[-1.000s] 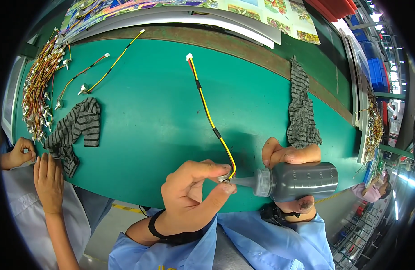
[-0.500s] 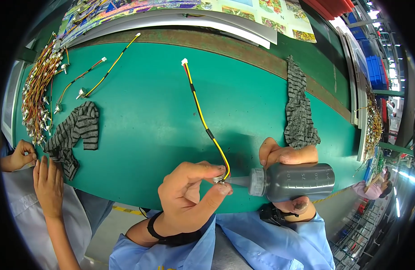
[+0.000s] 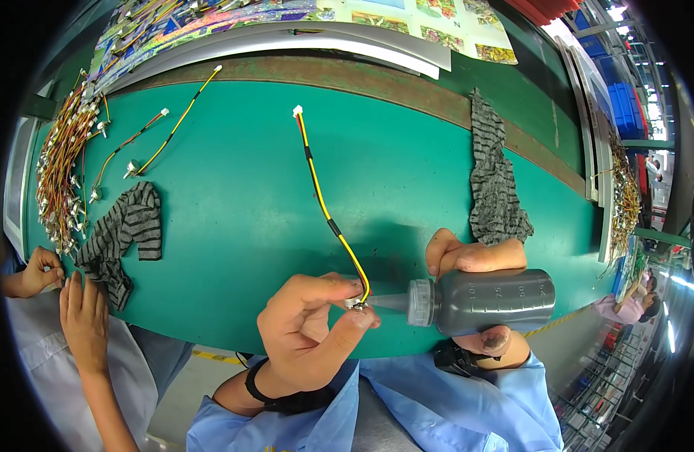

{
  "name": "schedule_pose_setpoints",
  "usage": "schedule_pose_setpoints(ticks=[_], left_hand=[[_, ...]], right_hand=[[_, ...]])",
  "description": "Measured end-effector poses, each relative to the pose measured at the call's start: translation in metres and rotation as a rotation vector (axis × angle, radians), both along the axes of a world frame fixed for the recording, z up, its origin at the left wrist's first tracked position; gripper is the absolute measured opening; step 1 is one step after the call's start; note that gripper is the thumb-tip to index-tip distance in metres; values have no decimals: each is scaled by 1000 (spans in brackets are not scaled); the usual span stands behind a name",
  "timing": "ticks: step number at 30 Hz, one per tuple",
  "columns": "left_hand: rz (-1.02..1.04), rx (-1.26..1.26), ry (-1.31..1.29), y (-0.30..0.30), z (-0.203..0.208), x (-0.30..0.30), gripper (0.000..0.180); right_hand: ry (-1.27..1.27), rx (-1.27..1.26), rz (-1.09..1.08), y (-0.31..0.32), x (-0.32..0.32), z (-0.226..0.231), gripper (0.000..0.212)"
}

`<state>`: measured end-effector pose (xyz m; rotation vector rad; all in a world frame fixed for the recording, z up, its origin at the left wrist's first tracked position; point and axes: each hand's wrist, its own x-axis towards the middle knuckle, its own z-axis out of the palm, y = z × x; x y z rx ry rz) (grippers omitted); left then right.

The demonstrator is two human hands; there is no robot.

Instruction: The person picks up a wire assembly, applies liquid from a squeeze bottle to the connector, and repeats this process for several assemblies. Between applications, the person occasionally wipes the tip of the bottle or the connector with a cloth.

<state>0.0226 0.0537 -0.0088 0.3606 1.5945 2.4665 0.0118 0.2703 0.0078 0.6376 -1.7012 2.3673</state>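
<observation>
My left hand (image 3: 309, 331) pinches a small metal potentiometer-like part (image 3: 356, 303) between thumb and fingers. From that part a yellow, black and red wire lead (image 3: 321, 197) runs up across the green table to a white connector (image 3: 298, 111). My right hand (image 3: 482, 260) grips a squeeze bottle (image 3: 497, 301) lying sideways, dark grey inside, with a clear cap and a tapered nozzle (image 3: 390, 302). The nozzle's tip points left and reaches the metal part at my left fingertips; whether it touches is too small to tell.
Grey-black striped cloths lie at left (image 3: 140, 218) and right (image 3: 491, 173). A heap of wired parts (image 3: 61, 173) sits far left, with two separate leads (image 3: 183, 120) beside it. A co-worker's hands (image 3: 83, 316) rest at the left edge. White panels (image 3: 302, 38) border the table's far side.
Both hands, the wired part and the bottle appear shifted slightly left in the view, as the whole scene shifts a little. The grips and the nozzle's place at the part stay the same.
</observation>
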Motion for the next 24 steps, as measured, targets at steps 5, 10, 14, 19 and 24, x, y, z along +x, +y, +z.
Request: schedule_pose_setpoints(ticks=[5, 10, 14, 19, 24], left_hand=[[10, 11, -22, 1, 2, -1, 23], [19, 7, -16, 2, 2, 0, 24], [19, 10, -24, 1, 2, -1, 24], [19, 19, -11, 1, 0, -1, 24], [17, 39, -17, 2, 1, 0, 25]], right_hand=[[1, -7, -2, 1, -2, 0, 68], [2, -17, 4, 2, -2, 0, 68], [-15, -25, -8, -1, -2, 2, 68], [2, -34, -33, -2, -3, -1, 69], [9, -19, -45, -1, -4, -2, 68]])
